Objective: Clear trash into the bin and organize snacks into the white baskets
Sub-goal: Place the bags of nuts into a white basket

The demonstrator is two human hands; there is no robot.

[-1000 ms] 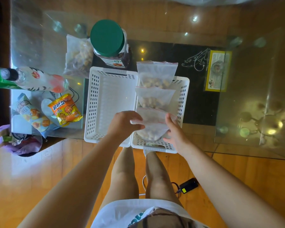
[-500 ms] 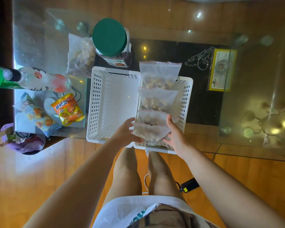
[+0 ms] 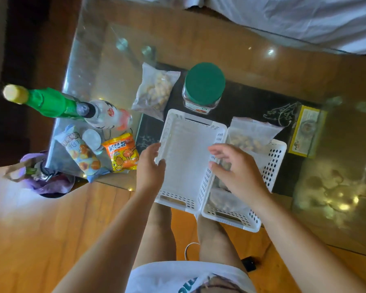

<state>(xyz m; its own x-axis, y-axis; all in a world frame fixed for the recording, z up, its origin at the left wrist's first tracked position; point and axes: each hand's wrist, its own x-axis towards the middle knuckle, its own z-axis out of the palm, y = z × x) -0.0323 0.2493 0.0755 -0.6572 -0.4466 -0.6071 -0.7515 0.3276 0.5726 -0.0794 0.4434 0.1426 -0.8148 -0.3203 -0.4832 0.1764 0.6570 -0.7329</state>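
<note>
Two white baskets sit side by side at the near edge of the glass table (image 3: 230, 34). The left hand (image 3: 149, 169), fingers relaxed, touches the left basket (image 3: 185, 157) at its left rim; the right hand (image 3: 236, 169) hovers with fingers spread over the right basket (image 3: 272, 166) — zip bags of nuts (image 3: 248, 136) lie inside. Another nut bag (image 3: 156, 89) and a green-lidded jar (image 3: 204, 85) stand just beyond; an orange snack packet (image 3: 122, 153) lies by the left edge.
</note>
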